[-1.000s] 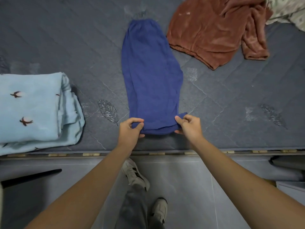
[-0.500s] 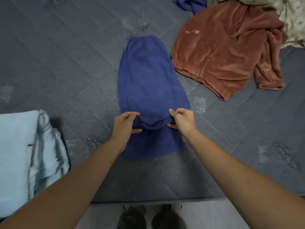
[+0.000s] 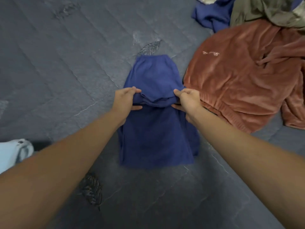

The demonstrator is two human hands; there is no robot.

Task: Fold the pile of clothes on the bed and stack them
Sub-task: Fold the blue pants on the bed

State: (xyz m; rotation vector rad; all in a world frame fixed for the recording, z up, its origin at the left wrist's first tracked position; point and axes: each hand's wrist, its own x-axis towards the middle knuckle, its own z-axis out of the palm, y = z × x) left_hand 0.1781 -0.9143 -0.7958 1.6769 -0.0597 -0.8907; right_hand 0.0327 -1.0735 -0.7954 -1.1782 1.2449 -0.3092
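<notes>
Blue trousers (image 3: 156,136) lie lengthwise in the middle of the dark grey bed (image 3: 66,66), waistband at the far end. Their near end is lifted and doubled over the middle. My left hand (image 3: 126,98) pinches the left corner of that lifted hem, and my right hand (image 3: 188,100) pinches the right corner. Both hands hover about halfway along the garment. A rust-brown fleece top (image 3: 244,80) lies spread out to the right, touching the trousers' edge.
A folded light blue garment (image 3: 11,154) peeks in at the left edge. At the far right lie a crumpled blue cloth (image 3: 211,15) and an olive garment (image 3: 264,10). The bed's quilted cover has leaf prints.
Both hands have carried the trousers' hem from the near edge of the bed up toward the waistband, doubling the garment over. My view has moved forward over the bed.
</notes>
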